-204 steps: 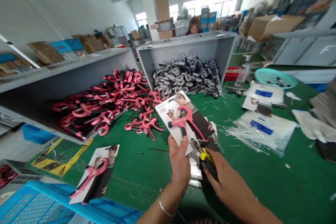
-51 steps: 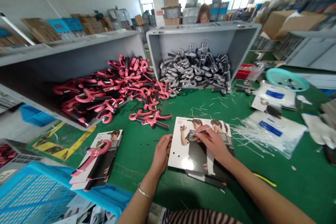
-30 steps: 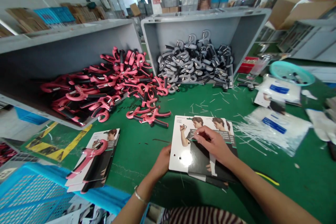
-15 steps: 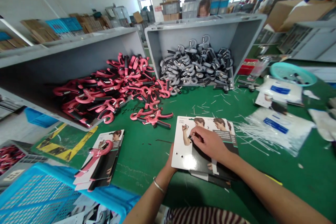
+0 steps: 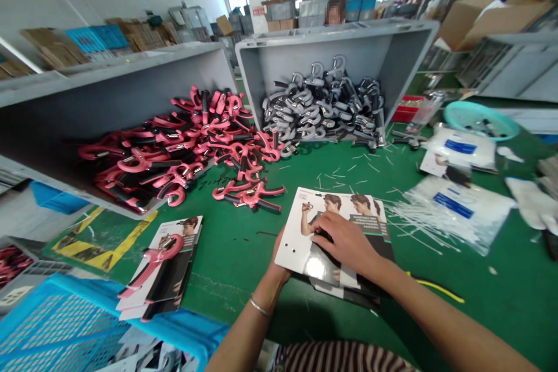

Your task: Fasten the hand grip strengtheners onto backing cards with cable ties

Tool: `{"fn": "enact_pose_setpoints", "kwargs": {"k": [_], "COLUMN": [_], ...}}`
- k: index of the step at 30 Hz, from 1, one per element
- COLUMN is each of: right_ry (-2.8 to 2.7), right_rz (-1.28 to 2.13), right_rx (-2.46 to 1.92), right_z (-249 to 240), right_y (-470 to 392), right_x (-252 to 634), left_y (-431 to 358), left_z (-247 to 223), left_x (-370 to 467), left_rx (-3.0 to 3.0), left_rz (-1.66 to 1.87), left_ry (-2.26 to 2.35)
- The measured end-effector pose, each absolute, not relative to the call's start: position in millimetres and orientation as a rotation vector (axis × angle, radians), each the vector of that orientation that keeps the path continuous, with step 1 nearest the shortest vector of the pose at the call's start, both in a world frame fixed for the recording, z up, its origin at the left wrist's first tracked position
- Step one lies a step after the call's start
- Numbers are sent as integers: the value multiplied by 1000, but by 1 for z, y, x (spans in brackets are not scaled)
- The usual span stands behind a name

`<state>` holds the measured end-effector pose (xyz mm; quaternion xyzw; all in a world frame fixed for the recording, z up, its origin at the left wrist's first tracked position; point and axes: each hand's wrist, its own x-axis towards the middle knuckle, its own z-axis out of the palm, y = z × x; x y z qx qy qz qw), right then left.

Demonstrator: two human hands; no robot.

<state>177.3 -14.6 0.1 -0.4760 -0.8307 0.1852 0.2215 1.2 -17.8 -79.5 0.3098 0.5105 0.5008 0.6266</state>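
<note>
A printed backing card (image 5: 291, 232), white and black with pictures of a person's arm and head, lies slanted over a fanned stack of similar cards (image 5: 380, 226). My left hand (image 5: 279, 253) grips its left edge from below, with most fingers hidden behind it. On its front rests my right hand (image 5: 346, 244), fingers bent and closed against the card. Farther left, a pink hand grip (image 5: 150, 261) with black handles lies on two overlapping cards (image 5: 138, 296). Loose pink hand grips (image 5: 250, 195) lie just beyond my hands.
Two tipped grey crates hold pink hand grips (image 5: 174, 139) and grey hand grips (image 5: 322, 104). White cable ties (image 5: 422, 224) spill from a plastic bag (image 5: 475, 221). A yellow-handled tool (image 5: 440, 288) lies right, a turquoise basin (image 5: 479, 113) behind, a blue basket (image 5: 65, 314) front left. A person sits beyond.
The top card has shifted slightly left and tilted, with both hands on it. My right hand's fingers have moved a little across its face. More of the yellow-handled tool shows.
</note>
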Motion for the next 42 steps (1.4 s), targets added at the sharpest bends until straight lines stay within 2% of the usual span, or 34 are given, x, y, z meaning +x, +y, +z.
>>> {"fn": "enact_pose_setpoints", "kwargs": {"k": [4, 12, 15, 19, 22, 25, 31, 35, 39, 42], "right_ry": [-2125, -1517, -1449, -1733, -1822, -1869, -1861, -1775, -1752, -1749], "right_rz": [614, 1156, 981, 330, 165, 197, 309, 507, 540, 595], "right_rx": [-1365, -1209, -1431, -2042, -2282, -2272, -2237, -2292, -2358, -2328], "right_z": [-5, 8, -3, -41, -62, -65, -41, -41, -52, -36], "right_y": [-13, -29, -53, -83, -91, -88, -88, -89, -85, -89], "right_x": [176, 199, 254, 347, 384, 391, 402, 400, 391, 393], "left_y": [-19, -24, -23, -16, -6, 2, -12, -25, -27, -31], "left_z": [-61, -25, -23, -22, -24, -25, -7, 2, 0, 5], "left_x": [-14, -28, -24, -11, 3, 8, -10, 1, 18, 23], "left_rx": [648, 711, 694, 737, 817, 949, 1523, 1621, 1691, 1824], "left_rz": [1138, 863, 882, 809, 762, 787, 1186, 1088, 1033, 1060], "left_ry": [1049, 935, 932, 934, 930, 1062, 1437, 1324, 1235, 1185]}}
